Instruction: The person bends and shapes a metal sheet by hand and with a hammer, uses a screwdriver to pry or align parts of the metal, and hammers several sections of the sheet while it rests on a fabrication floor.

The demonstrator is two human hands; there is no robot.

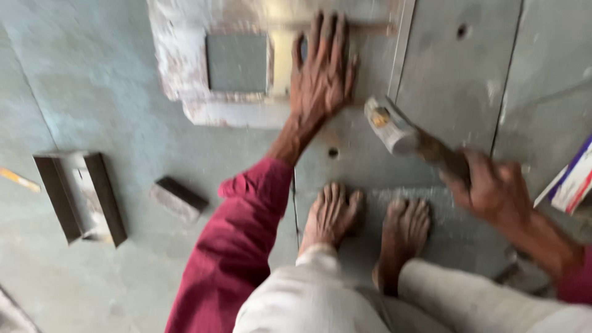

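Note:
My left hand (320,74) lies flat, fingers spread, on a whitish metal frame piece (185,68) with a square opening, which rests on a grey metal sheet (456,80). My right hand (493,188) grips the wooden handle of a hammer (394,129); its steel head hangs blurred just right of my left wrist, above the sheet. My two bare feet (364,222) stand on the sheet below both hands. I wear maroon sleeves and light trousers.
A short dark metal channel (80,194) lies at the left on the grey floor, with a small dark block (179,197) beside it. A white, red and blue box (576,179) sits at the right edge. Small holes dot the sheet.

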